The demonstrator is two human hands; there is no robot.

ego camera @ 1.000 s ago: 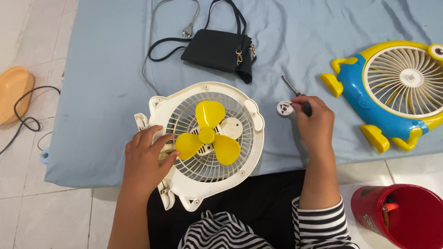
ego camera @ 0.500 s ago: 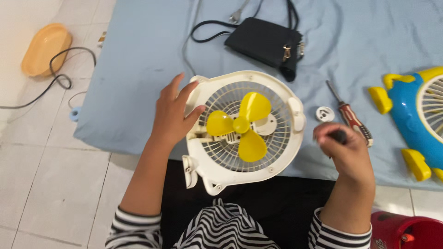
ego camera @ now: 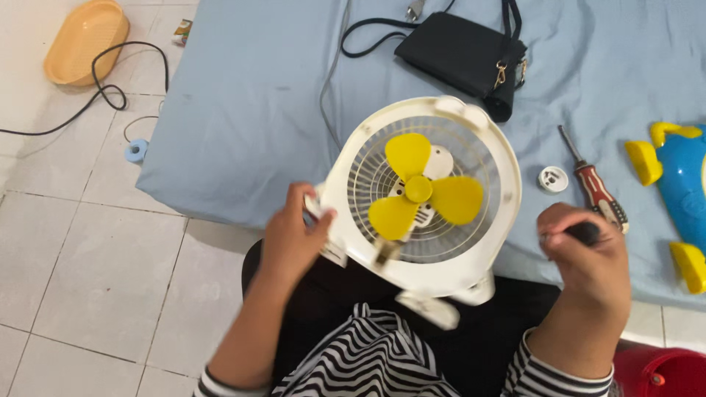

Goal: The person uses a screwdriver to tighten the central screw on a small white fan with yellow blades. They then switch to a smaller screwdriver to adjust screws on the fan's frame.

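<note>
A white round fan (ego camera: 426, 198) with its front cover off shows a yellow three-blade propeller (ego camera: 421, 191) over a wire grille. It rests at the edge of a blue mattress (ego camera: 250, 110), partly over my lap. My left hand (ego camera: 294, 239) grips the fan's left rim. My right hand (ego camera: 585, 254) is closed around a small dark object (ego camera: 586, 233), to the right of the fan. A screwdriver (ego camera: 592, 187) with a red and black handle lies on the mattress above my right hand, next to a small white round cap (ego camera: 553, 179).
A black handbag (ego camera: 463, 55) with a strap lies behind the fan. A blue and yellow fan cover (ego camera: 680, 191) sits at the right edge. An orange bowl (ego camera: 84, 40) and a black cable (ego camera: 110, 84) are on the tiled floor. A red container (ego camera: 662, 371) is at lower right.
My view has shifted left. My right hand left the screwdriver on the mattress and came back toward me, closed on a dark object. The fan has tilted and turned in my left hand.
</note>
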